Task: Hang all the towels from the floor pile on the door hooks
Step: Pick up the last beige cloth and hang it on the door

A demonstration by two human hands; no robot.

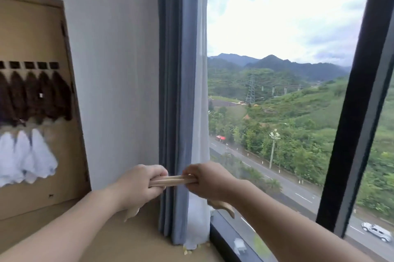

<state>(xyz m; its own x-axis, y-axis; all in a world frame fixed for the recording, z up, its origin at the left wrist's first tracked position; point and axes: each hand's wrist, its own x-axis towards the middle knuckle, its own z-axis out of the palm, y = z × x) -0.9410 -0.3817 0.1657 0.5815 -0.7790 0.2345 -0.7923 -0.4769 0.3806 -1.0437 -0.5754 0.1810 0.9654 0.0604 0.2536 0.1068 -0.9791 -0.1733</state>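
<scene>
Both of my hands grip a tan strip of cloth stretched taut between them, in front of the curtain. My left hand holds its left end, and a loose end hangs below that fist. My right hand holds the right end, with another loose end trailing under the wrist. On the wooden door at the left, several dark brown towels hang from a row of black hooks. Several white towels hang below them. No floor pile is in view.
A blue curtain and a white sheer hang down to the floor between a white wall and a tall window with a black frame. Small yellow scraps lie at the curtain's foot.
</scene>
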